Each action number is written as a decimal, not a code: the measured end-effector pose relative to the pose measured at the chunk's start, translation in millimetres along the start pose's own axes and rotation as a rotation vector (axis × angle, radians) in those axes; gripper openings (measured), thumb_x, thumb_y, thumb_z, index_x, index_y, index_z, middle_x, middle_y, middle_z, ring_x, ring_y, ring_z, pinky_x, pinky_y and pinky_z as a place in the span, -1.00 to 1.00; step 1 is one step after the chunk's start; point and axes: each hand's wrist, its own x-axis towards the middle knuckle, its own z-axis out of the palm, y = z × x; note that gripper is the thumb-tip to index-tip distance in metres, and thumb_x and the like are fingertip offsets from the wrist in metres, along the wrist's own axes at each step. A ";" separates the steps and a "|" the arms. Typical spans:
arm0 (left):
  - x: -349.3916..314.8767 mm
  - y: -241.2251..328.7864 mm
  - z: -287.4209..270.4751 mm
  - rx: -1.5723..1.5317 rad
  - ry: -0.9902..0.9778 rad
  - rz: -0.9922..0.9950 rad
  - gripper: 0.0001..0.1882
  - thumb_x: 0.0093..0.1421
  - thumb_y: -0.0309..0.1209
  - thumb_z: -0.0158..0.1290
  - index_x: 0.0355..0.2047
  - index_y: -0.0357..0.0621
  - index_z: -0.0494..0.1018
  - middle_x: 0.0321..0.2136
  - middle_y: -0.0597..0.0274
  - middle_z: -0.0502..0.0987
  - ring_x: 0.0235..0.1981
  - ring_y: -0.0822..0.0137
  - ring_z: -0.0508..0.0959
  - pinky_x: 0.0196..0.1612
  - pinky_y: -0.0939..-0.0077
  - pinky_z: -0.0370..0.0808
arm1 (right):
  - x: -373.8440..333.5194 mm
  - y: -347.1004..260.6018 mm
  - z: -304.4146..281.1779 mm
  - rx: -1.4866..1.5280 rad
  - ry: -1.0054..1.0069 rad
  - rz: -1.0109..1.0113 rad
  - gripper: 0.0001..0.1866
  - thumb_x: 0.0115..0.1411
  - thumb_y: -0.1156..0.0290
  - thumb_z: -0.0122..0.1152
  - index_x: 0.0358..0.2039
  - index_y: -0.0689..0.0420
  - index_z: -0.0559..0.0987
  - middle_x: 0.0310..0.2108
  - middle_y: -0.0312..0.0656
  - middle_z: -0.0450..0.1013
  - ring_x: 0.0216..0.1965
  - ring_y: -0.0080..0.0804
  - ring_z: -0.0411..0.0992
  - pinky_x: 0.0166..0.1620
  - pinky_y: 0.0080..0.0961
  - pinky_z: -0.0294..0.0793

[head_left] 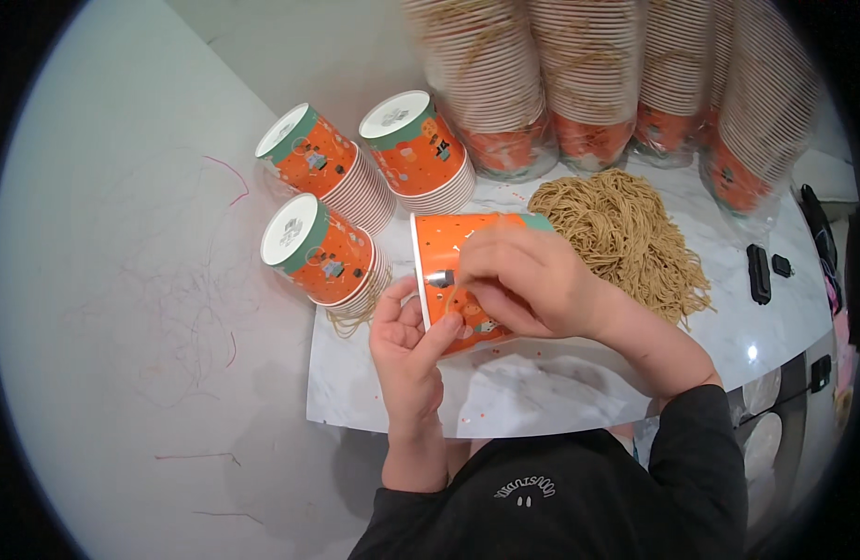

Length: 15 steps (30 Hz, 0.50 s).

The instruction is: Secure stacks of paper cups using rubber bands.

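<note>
An orange paper cup with a white rim and a green band lies on its side above the table, its rim toward the left. My left hand grips it by the rim, with the thumb on the printed side. Against the cup's side, my right hand is closed in a pinch. A short tan string shows below its fingertips; the fingers hide the rest. A heap of tan strings lies just beyond my right hand.
Upside-down stacks of similar cups stand at left, including the near stack with strings under its rim. Tall bagged cup stacks line the back. A small black object lies at right on the marble-look table. A scribbled wall borders the left.
</note>
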 end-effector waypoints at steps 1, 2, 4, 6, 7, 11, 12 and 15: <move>0.7 1.8 5.2 0.025 0.061 -0.052 -0.80 0.21 -0.72 0.16 -0.16 -0.34 0.45 -0.22 0.06 0.63 -0.27 0.43 0.66 -0.16 0.58 0.63 | 0.7 0.0 1.9 0.005 0.026 0.067 -0.77 0.08 0.62 0.29 -0.22 0.18 0.52 -0.30 -0.16 0.50 -0.34 -0.20 0.54 -0.31 -0.38 0.54; 0.9 2.0 7.5 0.050 0.122 -0.105 -0.82 0.22 -0.71 0.17 -0.19 -0.32 0.45 -0.25 0.06 0.64 -0.30 0.44 0.66 -0.18 0.57 0.64 | 0.6 -0.1 2.8 0.010 0.052 0.134 -0.80 0.12 0.56 0.29 -0.24 0.18 0.51 -0.34 -0.18 0.46 -0.39 -0.23 0.51 -0.36 -0.39 0.51; -2.8 -3.3 -3.3 0.071 0.099 -0.098 -0.83 0.22 -0.69 0.18 -0.21 -0.32 0.45 -0.28 0.07 0.65 -0.32 0.43 0.66 -0.19 0.57 0.64 | 3.5 -6.6 -1.4 0.039 0.007 0.217 -0.81 0.13 0.56 0.29 -0.24 0.19 0.50 -0.35 -0.17 0.44 -0.41 -0.23 0.49 -0.38 -0.39 0.49; -4.3 -4.8 -9.6 0.094 0.078 -0.088 -0.83 0.22 -0.68 0.18 -0.22 -0.32 0.45 -0.31 0.07 0.66 -0.34 0.43 0.67 -0.20 0.57 0.64 | 6.3 -9.3 -1.9 0.071 -0.038 0.297 -0.82 0.14 0.56 0.28 -0.24 0.21 0.49 -0.36 -0.16 0.43 -0.43 -0.23 0.48 -0.41 -0.40 0.47; -3.8 -5.9 -9.8 0.097 0.072 -0.077 -0.83 0.22 -0.68 0.19 -0.21 -0.32 0.44 -0.33 0.08 0.66 -0.34 0.43 0.67 -0.20 0.57 0.64 | 6.2 -8.3 -2.1 0.062 -0.035 0.276 -0.84 0.16 0.59 0.28 -0.24 0.21 0.52 -0.37 -0.18 0.44 -0.45 -0.30 0.47 -0.42 -0.44 0.46; -4.2 -9.2 -15.2 0.053 0.040 -0.055 -0.84 0.23 -0.68 0.18 -0.23 -0.30 0.44 -0.27 0.03 0.66 -0.37 0.41 0.67 -0.19 0.54 0.65 | 7.8 -6.7 -4.6 0.079 -0.072 0.255 -0.88 0.19 0.58 0.29 -0.27 0.21 0.54 -0.37 -0.19 0.45 -0.46 -0.33 0.46 -0.43 -0.47 0.45; -3.7 -9.1 -14.8 0.053 0.040 -0.055 -0.84 0.23 -0.68 0.18 -0.23 -0.30 0.44 -0.27 0.03 0.66 -0.37 0.41 0.67 -0.19 0.54 0.65 | 7.9 -6.0 -4.5 0.080 -0.072 0.255 -0.88 0.19 0.58 0.29 -0.27 0.21 0.54 -0.37 -0.19 0.45 -0.46 -0.33 0.46 -0.43 -0.47 0.45; -1.2 -7.2 -8.3 -0.013 0.021 0.000 -0.78 0.23 -0.68 0.17 -0.11 -0.35 0.45 -0.16 -0.02 0.63 -0.30 0.38 0.67 -0.16 0.51 0.65 | 7.7 -5.5 -5.7 0.092 -0.111 0.245 -0.88 0.21 0.54 0.30 -0.26 0.20 0.53 -0.36 -0.18 0.45 -0.45 -0.28 0.47 -0.41 -0.45 0.45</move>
